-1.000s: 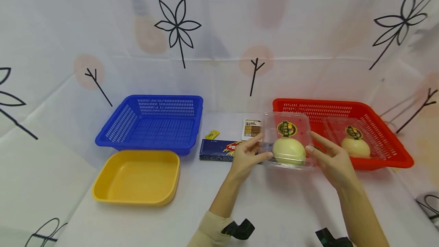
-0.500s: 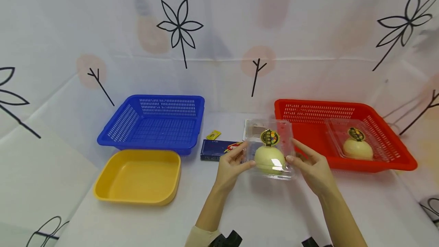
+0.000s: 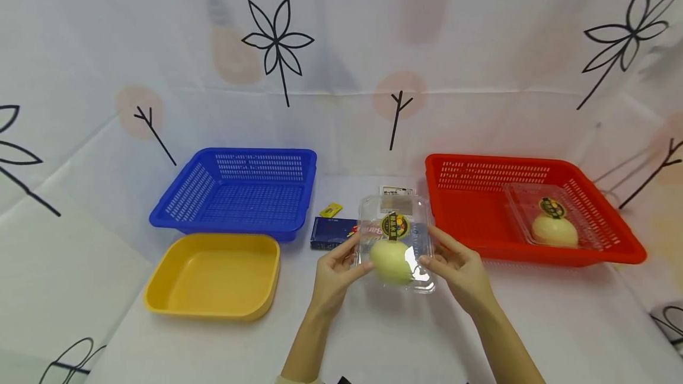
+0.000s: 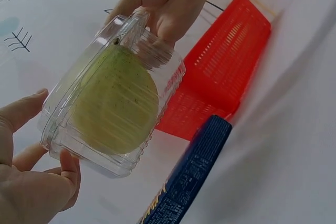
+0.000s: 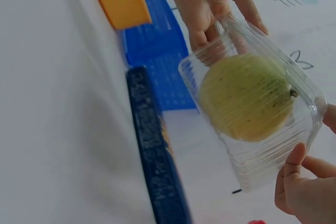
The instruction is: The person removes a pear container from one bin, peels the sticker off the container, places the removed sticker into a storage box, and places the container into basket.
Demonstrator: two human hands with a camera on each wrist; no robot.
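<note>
Between both hands, above the table, is a clear plastic clamshell box (image 3: 418,218) with a black-and-yellow label and a pale yellow-green round fruit (image 3: 391,261) inside. My left hand (image 3: 333,277) grips its left side, thumb on top and fingers beneath. On the opposite side my right hand (image 3: 461,271) pinches the edge the same way. Seen from below in the left wrist view, the fruit (image 4: 116,100) shows small dark specks and a stem. The box tilts, its lid facing up toward the head camera.
A red basket (image 3: 475,248) at the right holds a similar boxed fruit (image 3: 555,231). At the left stand a blue basket (image 3: 256,233) and a yellow tray (image 3: 213,307). Behind the held box lie a dark blue carton (image 3: 328,234), a small yellow packet (image 3: 331,210) and a white-and-brown pack (image 3: 395,191).
Both hands have carried the boxed fruit left and toward the body, away from the red basket. The grip stays the same; the baskets and tray have not moved.
</note>
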